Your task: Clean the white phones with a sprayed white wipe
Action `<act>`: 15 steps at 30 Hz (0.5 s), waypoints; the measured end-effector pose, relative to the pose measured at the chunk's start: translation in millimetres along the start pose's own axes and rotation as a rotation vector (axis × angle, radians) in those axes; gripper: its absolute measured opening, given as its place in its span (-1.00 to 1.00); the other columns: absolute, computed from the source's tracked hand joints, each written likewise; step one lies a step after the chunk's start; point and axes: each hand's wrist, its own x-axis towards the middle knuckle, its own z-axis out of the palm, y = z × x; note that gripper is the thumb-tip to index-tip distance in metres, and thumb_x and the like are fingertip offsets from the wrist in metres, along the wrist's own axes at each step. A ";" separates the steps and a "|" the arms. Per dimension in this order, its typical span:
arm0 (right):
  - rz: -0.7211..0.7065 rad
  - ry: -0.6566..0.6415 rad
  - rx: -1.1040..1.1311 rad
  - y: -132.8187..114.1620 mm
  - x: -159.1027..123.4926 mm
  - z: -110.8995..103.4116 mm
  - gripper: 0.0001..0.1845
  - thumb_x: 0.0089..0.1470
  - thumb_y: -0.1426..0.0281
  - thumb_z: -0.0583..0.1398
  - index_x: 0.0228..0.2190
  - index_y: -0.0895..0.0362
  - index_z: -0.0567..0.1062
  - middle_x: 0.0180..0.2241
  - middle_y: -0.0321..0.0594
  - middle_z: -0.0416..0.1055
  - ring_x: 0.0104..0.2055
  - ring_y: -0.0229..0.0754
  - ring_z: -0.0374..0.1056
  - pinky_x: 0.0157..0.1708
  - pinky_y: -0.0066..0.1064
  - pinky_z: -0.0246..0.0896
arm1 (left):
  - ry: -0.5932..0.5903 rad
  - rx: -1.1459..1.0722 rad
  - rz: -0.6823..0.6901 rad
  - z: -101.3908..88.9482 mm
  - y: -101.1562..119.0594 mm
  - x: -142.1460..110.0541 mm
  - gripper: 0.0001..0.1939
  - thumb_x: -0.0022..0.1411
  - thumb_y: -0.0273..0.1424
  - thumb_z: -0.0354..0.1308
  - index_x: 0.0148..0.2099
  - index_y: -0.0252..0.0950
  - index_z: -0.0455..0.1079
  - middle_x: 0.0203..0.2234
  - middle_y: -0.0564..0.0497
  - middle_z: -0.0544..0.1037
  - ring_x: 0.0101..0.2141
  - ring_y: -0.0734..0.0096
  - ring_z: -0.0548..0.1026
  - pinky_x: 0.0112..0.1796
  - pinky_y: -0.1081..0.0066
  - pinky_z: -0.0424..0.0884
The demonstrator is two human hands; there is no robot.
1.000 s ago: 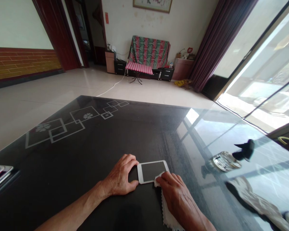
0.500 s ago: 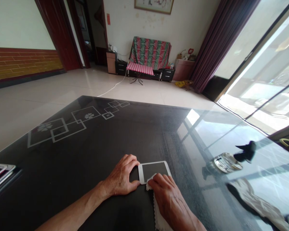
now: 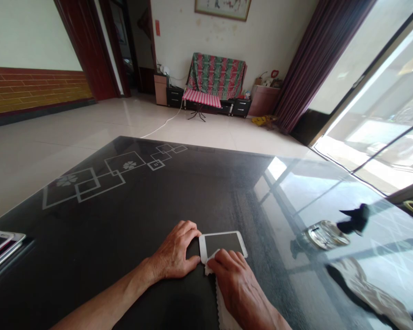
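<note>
A white smartphone [image 3: 223, 242] with a dark screen lies flat on the glossy black table [image 3: 179, 192]. My left hand [image 3: 177, 250] grips its left end between thumb and fingers. Bunched under the fingertips of my right hand [image 3: 236, 282] is a pale cloth [image 3: 223, 307] with a zigzag edge, pressed on the phone's near edge. The rest of the cloth trails down below my right hand, partly hidden by it.
Several stacked phones [image 3: 3, 250] lie at the table's left edge. To the right, a clear spray bottle [image 3: 326, 233] with a black nozzle lies on its side, with a crumpled grey cloth [image 3: 371, 288] nearer me. A folding table [image 3: 202, 97] stands by the far wall.
My right hand has slid the cloth a little to the left along the phone, so more of the phone's right end shows. My left hand keeps its hold.
</note>
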 end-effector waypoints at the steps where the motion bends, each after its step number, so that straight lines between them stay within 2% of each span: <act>1: -0.001 0.004 -0.003 -0.7 0.2 -0.2 -0.71 0.13 0.63 0.08 -0.28 0.04 0.47 -0.30 -0.28 0.33 -0.29 -0.20 0.20 -0.25 -0.36 0.00 | 0.000 0.000 0.000 0.1 -0.2 -0.1 -0.57 -0.10 -0.51 0.18 -0.09 -0.23 0.31 -0.18 -0.06 0.36 -0.14 0.17 0.32 -0.07 0.19 0.33; 15: -0.026 0.013 -0.013 -3.6 2.5 3.3 -0.75 0.15 0.63 0.08 -0.31 0.06 0.46 -0.31 -0.28 0.33 -0.29 -0.21 0.19 -0.26 -0.37 0.00 | -0.007 0.002 0.006 0.4 -3.8 0.0 -0.69 0.08 -0.51 0.13 -0.08 -0.23 0.33 -0.17 -0.05 0.37 -0.13 0.22 0.33 -0.06 0.22 0.32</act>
